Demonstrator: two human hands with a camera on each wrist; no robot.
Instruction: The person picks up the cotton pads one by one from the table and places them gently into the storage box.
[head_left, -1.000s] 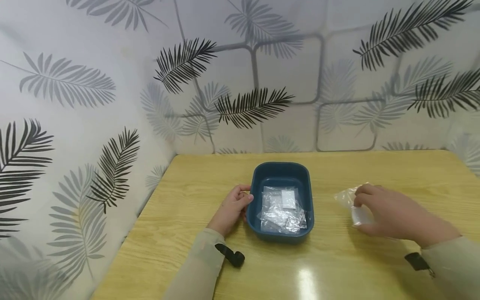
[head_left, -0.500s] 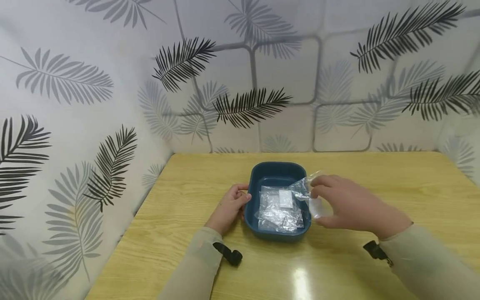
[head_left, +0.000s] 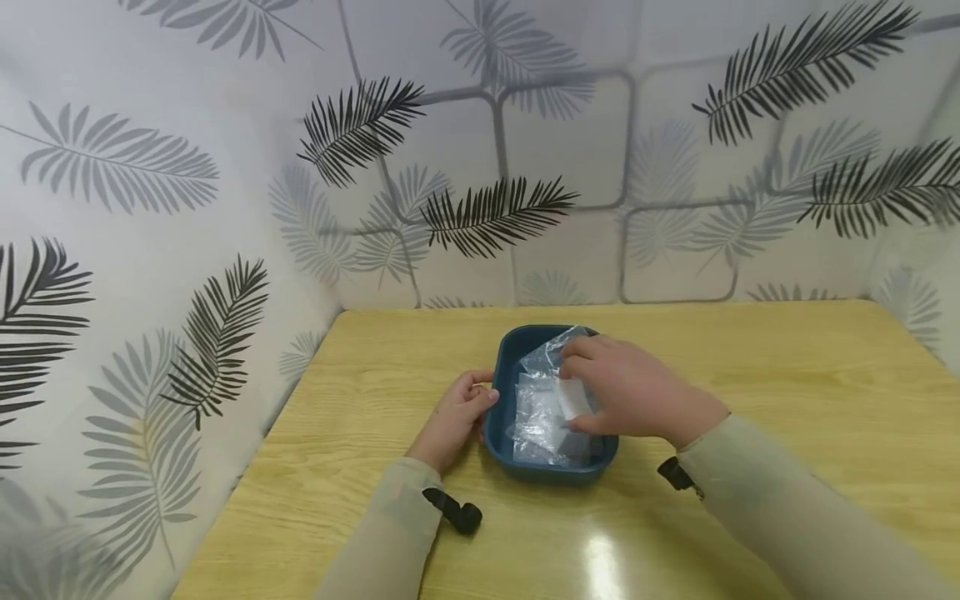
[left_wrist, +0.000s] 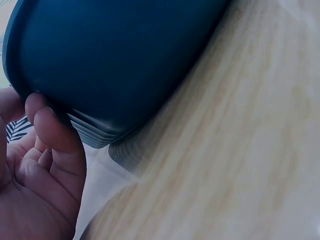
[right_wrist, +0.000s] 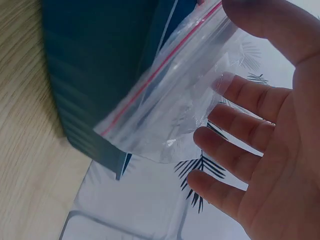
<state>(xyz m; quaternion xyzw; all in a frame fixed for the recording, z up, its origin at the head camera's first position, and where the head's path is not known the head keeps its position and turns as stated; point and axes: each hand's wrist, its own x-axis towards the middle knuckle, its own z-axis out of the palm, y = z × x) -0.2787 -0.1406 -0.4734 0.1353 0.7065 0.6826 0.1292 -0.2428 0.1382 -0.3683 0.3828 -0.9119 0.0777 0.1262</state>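
A dark blue plastic bin (head_left: 551, 475) stands on the table with several clear plastic bags (head_left: 534, 429) lying inside. My left hand (head_left: 450, 421) holds the bin at its left side. In the left wrist view, fingertips (left_wrist: 52, 129) meet the bin wall (left_wrist: 120, 55) just at the rim. Over the bin's right half, my right hand (head_left: 637, 392) pinches a clear zip bag (right_wrist: 167, 107) with a red seal line. Its thumb (right_wrist: 270, 25) and index finger are on the bag, the other fingers apart. A white piece (head_left: 573, 398) shows below the fingers.
The bin sits on a light wood table (head_left: 360, 367) that meets a leaf-patterned wall (head_left: 480, 150) at the back and left. Black straps (head_left: 453, 510) with small devices are on both wrists over the sleeves.
My right hand has carried the zip bag leftward from the table at the right to over the bin. The left hand has stayed at the bin's left side.
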